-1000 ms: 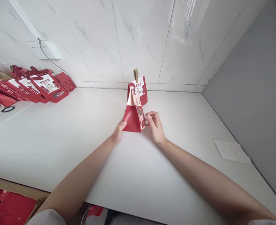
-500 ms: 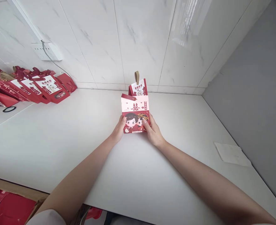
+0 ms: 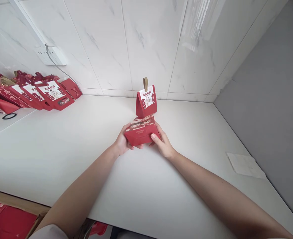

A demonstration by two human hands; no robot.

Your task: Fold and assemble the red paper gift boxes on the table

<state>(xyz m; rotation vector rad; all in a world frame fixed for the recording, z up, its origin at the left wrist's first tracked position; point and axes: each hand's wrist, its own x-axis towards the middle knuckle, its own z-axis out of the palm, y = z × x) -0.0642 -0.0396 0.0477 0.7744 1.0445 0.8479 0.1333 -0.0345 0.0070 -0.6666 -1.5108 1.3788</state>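
Note:
A red printed gift box (image 3: 141,134) is held between both hands above the white table, tilted so its plain red bottom faces me. My left hand (image 3: 122,142) grips its left side, with fingertips showing under the lower edge. On the right side, my right hand (image 3: 163,142) is closed round the box, its thumb on the bottom panel. Just behind stands a red box with a white label and a tan loop handle (image 3: 146,100), upright on the table. The held box's printed face is seen only at a steep slant.
Several red gift boxes (image 3: 53,94) lean together at the back left, near a black ring (image 3: 9,116) and a wall socket (image 3: 50,55). A white sheet (image 3: 246,165) lies at the right. A carton with red items (image 3: 12,220) is at the lower left.
The held box has tipped back from its printed face, turning its bottom toward me. My left fingers have moved beneath it. The standing box behind is now less covered.

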